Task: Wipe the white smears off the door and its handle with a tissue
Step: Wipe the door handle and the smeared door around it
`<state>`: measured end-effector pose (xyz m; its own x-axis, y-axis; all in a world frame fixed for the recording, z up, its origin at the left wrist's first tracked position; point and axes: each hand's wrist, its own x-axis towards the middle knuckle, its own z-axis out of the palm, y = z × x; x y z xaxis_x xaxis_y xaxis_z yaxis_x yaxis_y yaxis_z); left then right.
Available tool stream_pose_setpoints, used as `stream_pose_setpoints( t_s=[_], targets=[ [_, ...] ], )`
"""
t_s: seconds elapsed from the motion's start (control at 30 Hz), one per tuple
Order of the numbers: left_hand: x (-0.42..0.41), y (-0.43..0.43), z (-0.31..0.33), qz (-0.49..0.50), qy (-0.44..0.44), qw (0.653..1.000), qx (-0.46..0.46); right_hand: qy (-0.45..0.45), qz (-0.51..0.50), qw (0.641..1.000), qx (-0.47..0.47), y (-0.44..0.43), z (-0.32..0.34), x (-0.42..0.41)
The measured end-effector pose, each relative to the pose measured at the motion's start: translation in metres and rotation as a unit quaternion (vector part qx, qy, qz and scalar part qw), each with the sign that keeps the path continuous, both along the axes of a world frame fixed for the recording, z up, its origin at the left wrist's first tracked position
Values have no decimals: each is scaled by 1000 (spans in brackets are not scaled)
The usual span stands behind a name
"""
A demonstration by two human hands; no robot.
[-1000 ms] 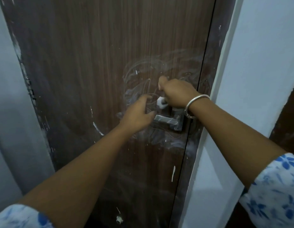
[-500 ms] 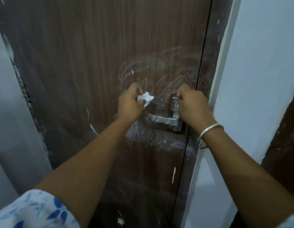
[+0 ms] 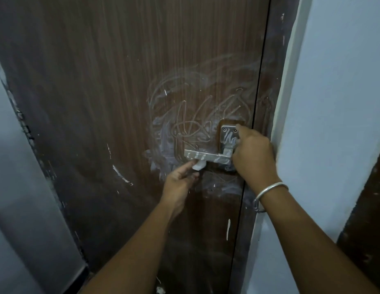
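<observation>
Tissue under the handle

Left hand [image 3: 178,183] pinches a white tissue [image 3: 199,165] against the underside of the metal handle [image 3: 208,155]. Right hand [image 3: 253,158] curls over the handle's plate end. White smears [image 3: 184,115] swirl across the brown door [image 3: 99,92].

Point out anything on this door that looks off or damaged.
White smears swirl over the brown door around the handle, which is streaked too. The left hand holds a tissue just under the lever; the right hand rests at the handle plate. White flecks and chipped paint mark the door and its left edge.
</observation>
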<state>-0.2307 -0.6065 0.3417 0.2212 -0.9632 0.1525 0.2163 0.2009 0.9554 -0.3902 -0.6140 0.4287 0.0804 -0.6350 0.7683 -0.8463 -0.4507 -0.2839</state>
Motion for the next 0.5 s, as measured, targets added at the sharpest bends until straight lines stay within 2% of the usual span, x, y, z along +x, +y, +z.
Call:
stream_pose_setpoints(
  t_s=[0.13,0.3,0.4,0.5],
  targets=[
    [-23,-7,-2,-25,121,992,-3,17,-3,1000,2,1,1,-1],
    [-46,-14,7,-53,140,988,-35,27,-6,1000,4,0,-2,-1],
    [-46,-15,10,-58,91,993,-41,19,-8,1000,3,0,-2,-1],
    [-42,-15,6,-33,-43,997,-48,11,-5,1000,2,0,-2,0]
  ],
)
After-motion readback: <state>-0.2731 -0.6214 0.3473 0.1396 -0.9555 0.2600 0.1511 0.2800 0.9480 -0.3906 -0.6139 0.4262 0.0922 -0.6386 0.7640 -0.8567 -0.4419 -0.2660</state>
